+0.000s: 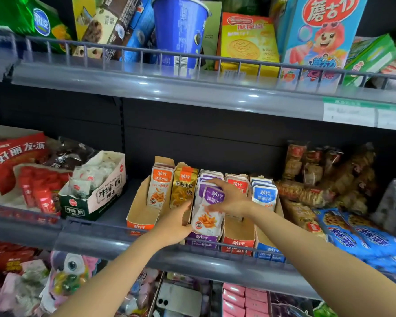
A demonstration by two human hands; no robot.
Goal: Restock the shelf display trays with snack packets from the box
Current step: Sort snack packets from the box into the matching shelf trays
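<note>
**Purple tray: front packet in hand, being seated**

Grip. The right hand [229,196] lies over the top of the purple packet [207,213]. Its fingers curl down across the packet's upper edge and printed face, holding it. The left hand [175,224] is at the packet's lower left edge. Its fingertips pass out of sight beside the packet, so it cannot be determined whether they grip the packet or the cardboard wall next to it.

Position of item. The packet stands upright, leaning slightly, at the head of the purple tray [202,242]. A row of like packets stands directly behind it, under the right hand.

Handling, as judged. This is a flat sealed foil pouch: light, soft, glossy and likely to slide on its neighbours. It will probably buckle if pushed from the top alone. Hold is best taken at the stiffer sealed edges, top and side, roughly where the hands now sit.

Surroundings. Left of the grip stand the gold packets [184,188], and beyond them the orange tray [142,217], filled at the back and bare at the front. Right of the grip are the red tray [238,242] and the blue tray [269,250], both with packets only at the rear. Below the grip, the shelf rail [114,229] runs across the tray fronts. The supply box cannot be identified in this view.
</note>
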